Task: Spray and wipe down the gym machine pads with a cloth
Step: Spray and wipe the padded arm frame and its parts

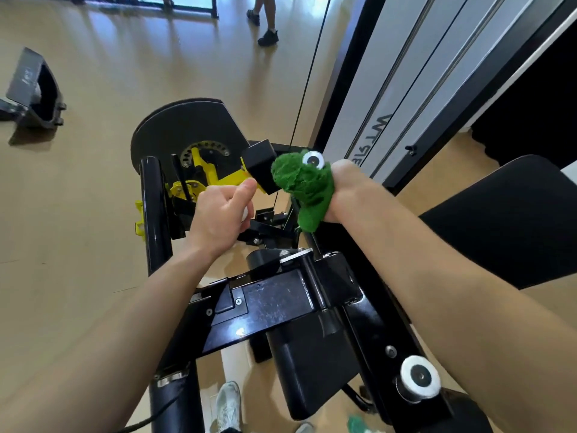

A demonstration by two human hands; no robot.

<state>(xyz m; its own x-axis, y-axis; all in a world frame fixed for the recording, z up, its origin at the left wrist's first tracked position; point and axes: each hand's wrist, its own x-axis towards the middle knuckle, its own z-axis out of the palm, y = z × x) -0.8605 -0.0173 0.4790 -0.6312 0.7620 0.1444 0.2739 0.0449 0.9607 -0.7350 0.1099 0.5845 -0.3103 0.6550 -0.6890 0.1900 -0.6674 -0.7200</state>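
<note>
Overhead, a person's two bare arms extended over a black and yellow gym machine (271, 304). At left, the left hand (220, 214) was curled in a loose fist, thumb raised, with a small white object (245, 214) peeping from under the fingers; what it was could not be told. Just right of that thumb, at the machine's far end, sat a small black pad (260, 167). Seemingly touching its right edge was a bunched green cloth (304, 185) bearing a toy eye, its length hanging downward. The right hand (346, 189) gripped it, fingers wrapped tight. That hand looked the nearer for wiping, the pad lying just leftward. Farther right lay a large black pad (512, 223). Tan flooring (78, 214) spread beneath, and a passer-by's legs (265, 20) showed beyond.
</note>
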